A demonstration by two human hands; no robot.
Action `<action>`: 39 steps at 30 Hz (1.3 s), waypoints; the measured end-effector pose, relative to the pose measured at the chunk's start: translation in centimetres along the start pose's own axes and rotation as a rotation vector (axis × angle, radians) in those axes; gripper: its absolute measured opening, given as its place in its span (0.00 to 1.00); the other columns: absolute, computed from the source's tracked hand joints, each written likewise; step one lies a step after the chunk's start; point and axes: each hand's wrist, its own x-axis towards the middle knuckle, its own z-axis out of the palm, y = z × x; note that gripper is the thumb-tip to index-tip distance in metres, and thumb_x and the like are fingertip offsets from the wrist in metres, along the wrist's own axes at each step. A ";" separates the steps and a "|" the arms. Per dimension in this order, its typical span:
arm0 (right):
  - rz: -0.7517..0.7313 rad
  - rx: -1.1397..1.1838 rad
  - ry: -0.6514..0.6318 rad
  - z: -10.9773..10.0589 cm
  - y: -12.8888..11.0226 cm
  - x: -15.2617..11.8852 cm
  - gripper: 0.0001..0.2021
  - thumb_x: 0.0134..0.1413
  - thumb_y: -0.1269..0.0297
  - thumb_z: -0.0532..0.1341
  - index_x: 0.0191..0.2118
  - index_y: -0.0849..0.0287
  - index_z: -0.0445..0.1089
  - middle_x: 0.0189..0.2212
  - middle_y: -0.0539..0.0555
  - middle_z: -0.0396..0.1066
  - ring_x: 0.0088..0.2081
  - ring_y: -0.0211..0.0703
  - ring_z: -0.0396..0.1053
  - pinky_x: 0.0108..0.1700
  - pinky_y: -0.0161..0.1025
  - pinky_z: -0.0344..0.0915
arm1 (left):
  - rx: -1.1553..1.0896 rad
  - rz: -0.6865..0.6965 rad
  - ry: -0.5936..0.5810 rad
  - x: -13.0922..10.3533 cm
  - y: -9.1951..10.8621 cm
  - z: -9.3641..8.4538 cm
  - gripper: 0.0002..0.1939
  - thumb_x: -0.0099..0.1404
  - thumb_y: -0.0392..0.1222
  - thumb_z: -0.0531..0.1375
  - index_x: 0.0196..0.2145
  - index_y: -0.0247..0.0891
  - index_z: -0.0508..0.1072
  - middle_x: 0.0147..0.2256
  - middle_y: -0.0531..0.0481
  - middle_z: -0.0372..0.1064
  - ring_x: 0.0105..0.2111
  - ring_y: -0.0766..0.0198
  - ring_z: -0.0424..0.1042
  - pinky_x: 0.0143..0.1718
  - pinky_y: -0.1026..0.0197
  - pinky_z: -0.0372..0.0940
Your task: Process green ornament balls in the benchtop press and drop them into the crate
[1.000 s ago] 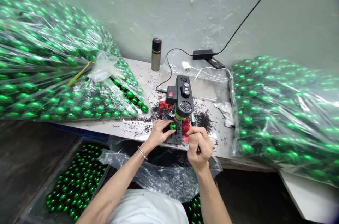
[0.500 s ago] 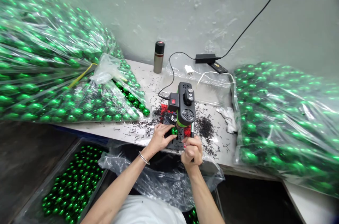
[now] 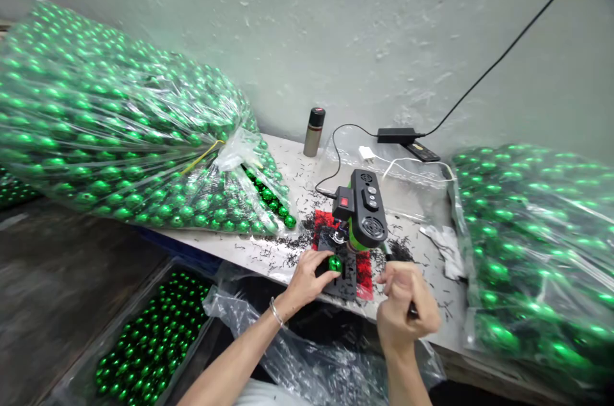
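Observation:
A shiny green ball [image 3: 334, 263] sits between the thumb and fingers of my left hand [image 3: 309, 278], over the black base [image 3: 346, 288] of a small drill press. The head of the drill press [image 3: 368, 204], black with a green collar, stands just behind the ball. My right hand [image 3: 407, 304] is closed in a fist around the black handle of the press lever [image 3: 412, 310], to the right of the base. Most of that handle is hidden by the fingers. Red mesh [image 3: 364, 275] lies beneath the base, with black shavings [image 3: 400, 249] scattered about.
Large clear bags of green balls lie at left [image 3: 119, 137] and right [image 3: 522, 252]. A bin [image 3: 144, 335] of green balls stands low at left. Behind are a bottle [image 3: 314, 132], a power adapter [image 3: 397, 135] with cords, and a white cloth [image 3: 446, 251]. Plastic sheeting [image 3: 307, 358] hangs at the bench edge.
My right hand has moved right and nearer to me, away from the press head, with the lever handle. My left hand still holds a green ball on the base. The camera view has shifted.

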 end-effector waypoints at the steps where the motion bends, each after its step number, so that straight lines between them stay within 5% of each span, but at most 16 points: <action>1: 0.029 0.004 -0.001 0.0 -0.5 0.5 0.14 0.60 0.75 0.54 0.23 0.58 0.59 0.22 0.48 0.63 0.23 0.35 0.63 0.26 0.36 0.56 | 0.009 0.019 0.005 -0.9 0.0 -0.5 0.20 0.61 0.49 0.66 0.49 0.40 0.75 0.43 0.42 0.76 0.45 0.52 0.72 0.52 0.47 0.63; 6: 0.014 0.017 0.016 0.4 -1.0 0.5 0.16 0.61 0.75 0.54 0.22 0.57 0.57 0.20 0.47 0.61 0.23 0.35 0.62 0.25 0.36 0.55 | 0.138 0.088 0.072 -2.8 -0.6 -4.1 0.28 0.61 0.59 0.63 0.54 0.42 0.72 0.51 0.40 0.72 0.51 0.48 0.69 0.54 0.45 0.62; 10: 0.001 0.020 0.006 0.4 -0.7 -0.1 0.16 0.61 0.75 0.54 0.22 0.57 0.57 0.21 0.48 0.62 0.23 0.35 0.62 0.25 0.36 0.55 | 0.332 -0.009 0.257 1.9 -1.9 -7.5 0.16 0.72 0.46 0.51 0.53 0.41 0.71 0.53 0.40 0.70 0.53 0.49 0.66 0.54 0.45 0.60; 12: 0.001 0.031 -0.005 0.3 -0.5 -0.2 0.16 0.61 0.75 0.54 0.22 0.57 0.57 0.21 0.48 0.62 0.23 0.35 0.62 0.25 0.36 0.55 | 0.445 -0.051 0.204 4.6 -2.7 -8.6 0.13 0.71 0.44 0.54 0.47 0.38 0.74 0.45 0.39 0.73 0.48 0.47 0.68 0.52 0.44 0.59; 15: -0.005 0.046 -0.020 0.2 -0.3 -0.4 0.15 0.60 0.77 0.53 0.23 0.57 0.57 0.22 0.48 0.62 0.24 0.34 0.61 0.25 0.35 0.56 | 0.477 -0.052 0.119 7.1 -3.8 -8.9 0.09 0.64 0.45 0.62 0.38 0.37 0.76 0.32 0.42 0.74 0.40 0.48 0.70 0.50 0.44 0.59; 19: -0.022 0.053 -0.023 0.2 0.0 -0.7 0.15 0.59 0.77 0.53 0.22 0.57 0.57 0.23 0.49 0.63 0.25 0.35 0.62 0.26 0.36 0.58 | 0.433 -0.060 0.098 7.3 -3.9 -8.5 0.10 0.61 0.45 0.64 0.39 0.37 0.76 0.33 0.43 0.75 0.39 0.49 0.70 0.50 0.44 0.59; 22: -0.041 0.053 -0.018 0.3 0.1 -0.8 0.15 0.59 0.78 0.54 0.22 0.57 0.56 0.22 0.48 0.62 0.25 0.36 0.63 0.26 0.36 0.58 | 0.196 -0.180 0.129 6.5 -3.1 -9.1 0.16 0.61 0.48 0.63 0.44 0.38 0.75 0.39 0.43 0.77 0.39 0.51 0.73 0.49 0.46 0.63; 25: -0.051 0.046 -0.008 0.3 0.1 -0.8 0.15 0.58 0.78 0.54 0.22 0.57 0.56 0.22 0.48 0.61 0.25 0.36 0.63 0.26 0.36 0.58 | -0.310 -0.360 0.134 5.3 -1.9 -10.0 0.23 0.62 0.52 0.61 0.51 0.37 0.73 0.42 0.43 0.77 0.38 0.55 0.76 0.45 0.51 0.69; 29: -0.034 0.040 0.002 0.4 0.1 -0.9 0.15 0.58 0.79 0.53 0.23 0.57 0.56 0.22 0.48 0.61 0.25 0.35 0.62 0.27 0.36 0.57 | -0.890 -0.536 0.057 3.7 -0.3 -9.9 0.19 0.64 0.49 0.60 0.48 0.35 0.75 0.41 0.42 0.77 0.38 0.58 0.77 0.43 0.55 0.72; 33: -0.033 0.038 -0.011 0.4 -0.2 -0.8 0.15 0.58 0.79 0.53 0.22 0.57 0.56 0.22 0.48 0.62 0.26 0.35 0.62 0.27 0.36 0.57 | -1.066 -0.665 0.012 2.8 0.6 -8.0 0.13 0.63 0.42 0.61 0.44 0.36 0.77 0.38 0.43 0.78 0.38 0.60 0.78 0.44 0.58 0.73; 39: -0.034 0.017 -0.047 0.2 -0.7 -0.3 0.14 0.58 0.79 0.52 0.24 0.57 0.57 0.23 0.48 0.61 0.25 0.34 0.60 0.28 0.35 0.57 | -1.035 -0.731 -0.006 2.7 0.7 -4.4 0.12 0.59 0.40 0.64 0.41 0.35 0.73 0.36 0.45 0.78 0.38 0.58 0.78 0.49 0.54 0.71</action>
